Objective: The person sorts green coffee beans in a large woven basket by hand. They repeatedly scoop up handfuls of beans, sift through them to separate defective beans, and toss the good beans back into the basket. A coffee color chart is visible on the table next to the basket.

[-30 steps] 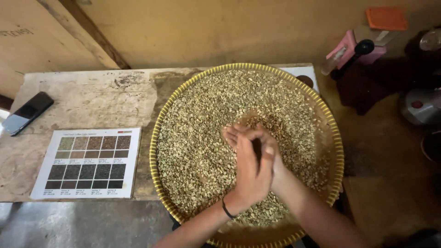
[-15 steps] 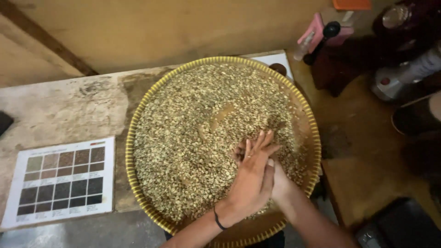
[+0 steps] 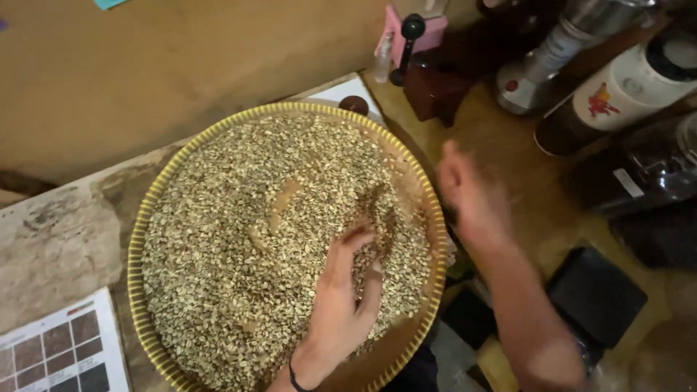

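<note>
Closest to the camera is the left hand (image 3: 341, 305). It has a dark band on the wrist. It lies palm down on the beans (image 3: 239, 239), and its fingers (image 3: 347, 247) are spread a little and push into them. They do not hold anything that shows; they just rest in the heap. The beans are right under this hand and stretch away from it, up and to the left.

The beans are small and pale, green and tan. They fill a big round woven tray (image 3: 138, 239) with a yellow rim. A few bare spots show the brown bottom of the tray, one near the middle and one at the near right edge.

The right hand (image 3: 465, 189) is past the right rim of the tray, up in the air over the wooden worktop (image 3: 523, 203). It is blurry, so it is hard to tell if its fingers are wide or closed, or if they hold a bean. The left hand is the one nearer to the beans.

At the near left corner lies a card with brown colour squares (image 3: 58, 356). To the right is a flat black thing (image 3: 595, 294).

Farther back stand a pink box (image 3: 425, 33), a small clear bottle (image 3: 382, 62), a white jar (image 3: 624, 87) and a shiny metal machine (image 3: 552, 58).
</note>
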